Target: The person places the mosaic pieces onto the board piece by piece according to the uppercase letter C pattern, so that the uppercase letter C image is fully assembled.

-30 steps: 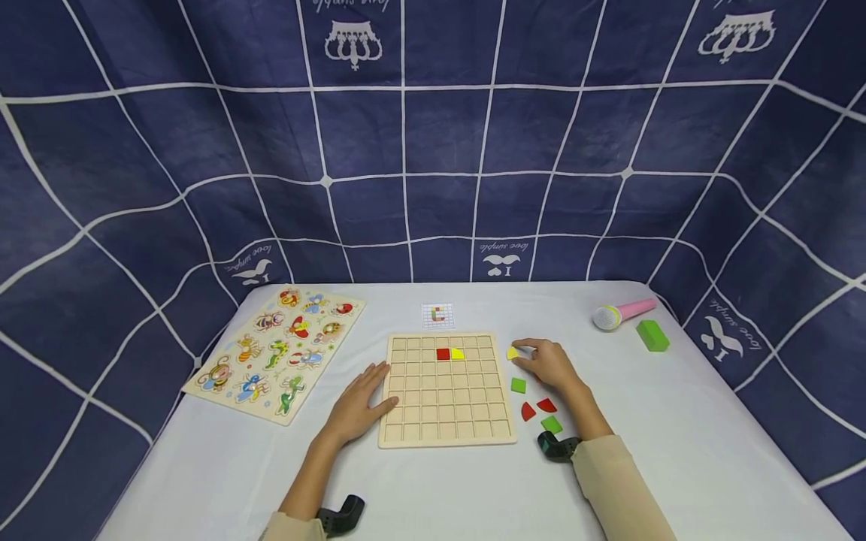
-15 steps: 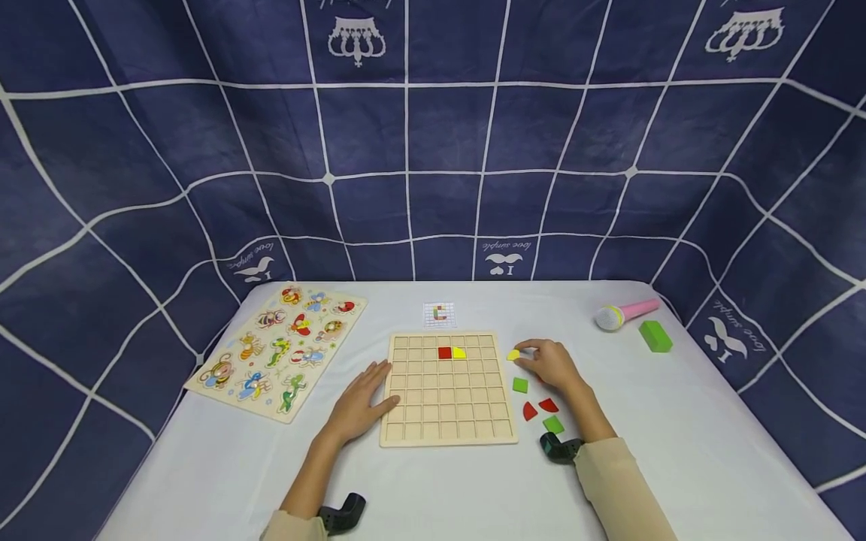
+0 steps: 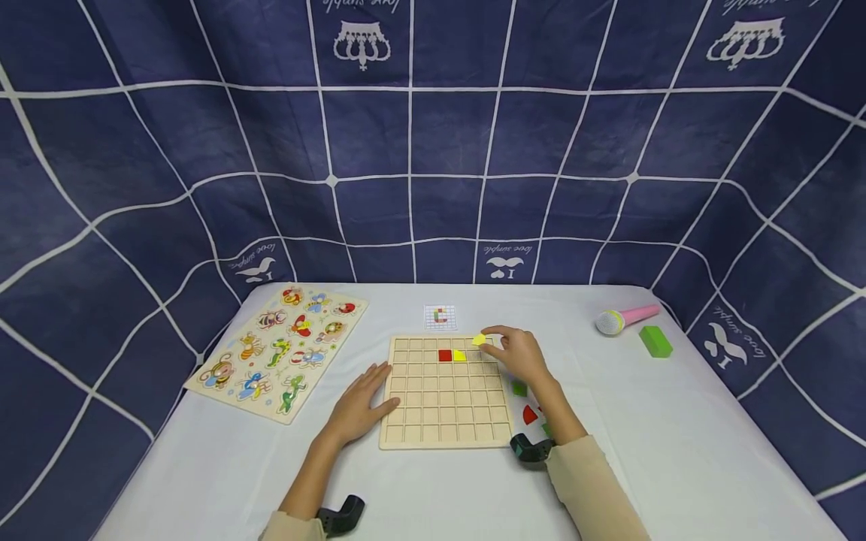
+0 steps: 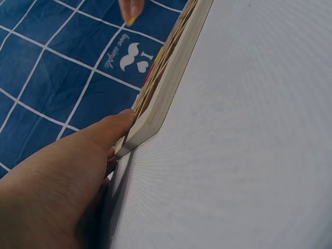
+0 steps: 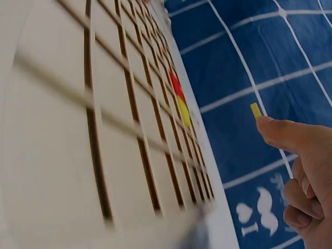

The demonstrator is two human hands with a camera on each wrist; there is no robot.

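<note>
In the head view, my right hand (image 3: 521, 355) pinches a yellow quarter-circle tile (image 3: 479, 340) over the far right part of the wooden grid board (image 3: 446, 415). The same yellow tile (image 5: 256, 110) sticks up past the fingertips in the right wrist view. A red square tile (image 3: 444, 355) and another yellow quarter-circle tile (image 3: 459, 355) lie side by side in the board's second row. At the board's left edge rests my left hand (image 3: 358, 402), fingers extended along the side. Its thumb (image 4: 116, 124) touches the board's rim in the left wrist view.
Red tiles (image 3: 530, 415) and green tiles (image 3: 519, 388) lie right of the board, partly hidden by the right arm. A pattern card (image 3: 440, 317) lies beyond it. An insect puzzle (image 3: 277, 353) is at left; a toy microphone (image 3: 628, 318) and green block (image 3: 655, 342) are at right.
My right hand has carried the yellow quarter-circle tile leftward from beside the board to over its far right part. The left hand has stayed at the board's left edge.
</note>
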